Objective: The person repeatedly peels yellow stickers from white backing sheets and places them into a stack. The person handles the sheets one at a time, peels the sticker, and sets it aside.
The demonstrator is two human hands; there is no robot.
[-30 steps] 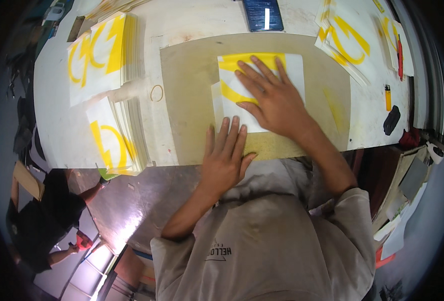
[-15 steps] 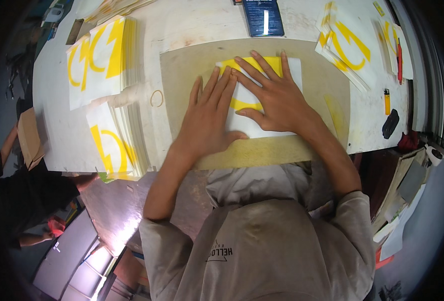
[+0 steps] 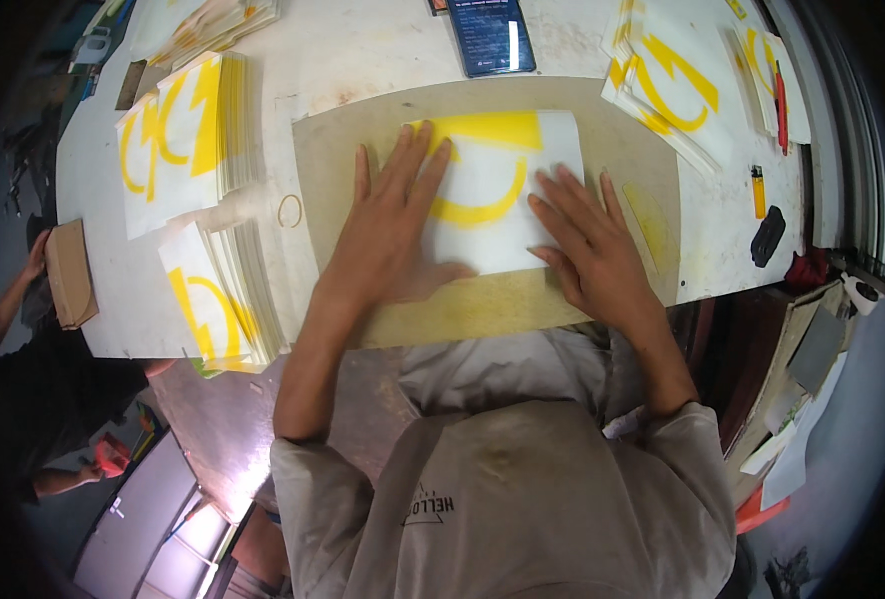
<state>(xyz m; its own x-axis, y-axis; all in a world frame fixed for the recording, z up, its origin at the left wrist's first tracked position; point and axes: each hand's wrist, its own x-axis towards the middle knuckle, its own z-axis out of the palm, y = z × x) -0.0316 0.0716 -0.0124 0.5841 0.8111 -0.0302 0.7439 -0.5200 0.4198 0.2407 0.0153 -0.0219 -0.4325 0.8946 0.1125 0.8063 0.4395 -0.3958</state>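
A white sheet of paper (image 3: 484,180) with a yellow band and a yellow curved stroke lies in front of me on a beige work mat (image 3: 347,130). My left hand (image 3: 387,215) rests over the sheet's left edge, fingers spread, its thumb toward the near edge. Over the sheet's right side is my right hand (image 3: 587,235), fingers apart, the thumb near the lower right corner. Neither hand grips anything. Part of the sheet's left side is hidden under my left hand.
Folded paper stacks (image 3: 178,130) with yellow marks fill the table's left, one nearer (image 3: 218,299). More papers (image 3: 667,85) lie right, beside a red pen (image 3: 781,105), orange lighter (image 3: 758,195) and black object (image 3: 767,237). A phone (image 3: 492,38) lies behind. Another person's hand (image 3: 38,255) holds brown cardboard (image 3: 70,275).
My right hand has slid from the sheet's top toward its lower right, uncovering the yellow marks. My left hand stays at the left edge. The whole view has shifted slightly.
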